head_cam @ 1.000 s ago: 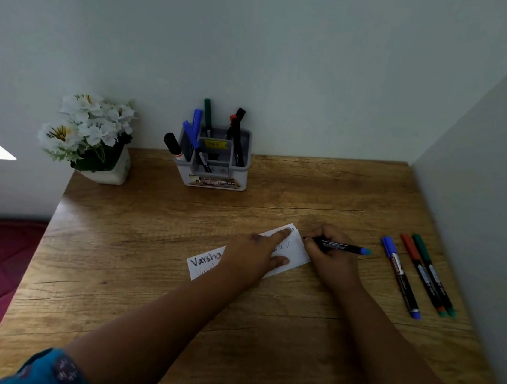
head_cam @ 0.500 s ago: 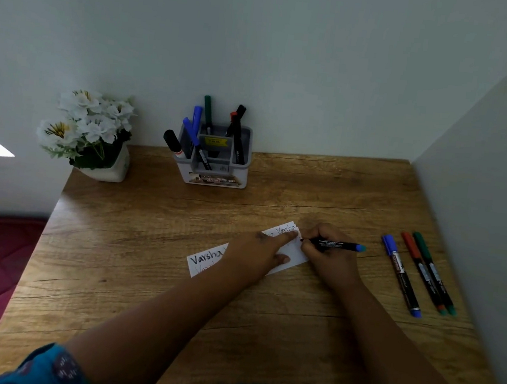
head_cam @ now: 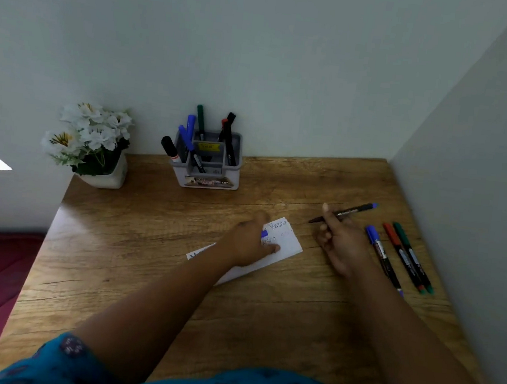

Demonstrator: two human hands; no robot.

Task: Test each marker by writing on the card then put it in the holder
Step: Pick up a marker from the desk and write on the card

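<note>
right hand (head_cam: 339,243) grips the marker (head_cam: 345,213), beside the card (head_cam: 287,242); left hand (head_cam: 251,241) pinches a blue cap (head_cam: 264,234).

You have only one view, from the camera on your head. It looks forward and down at the wooden desk (head_cam: 151,262) from close above, wide-angle (the edges bend a little). Your forearms enter from the bottom of the frame; the walls fill the upper half.

Marker lifted beside card.
We see the right hand (head_cam: 339,241) gripping a blue-capped marker (head_cam: 345,213) right of the card (head_cam: 284,242); left hand (head_cam: 251,241) holds something blue over the card.
</note>
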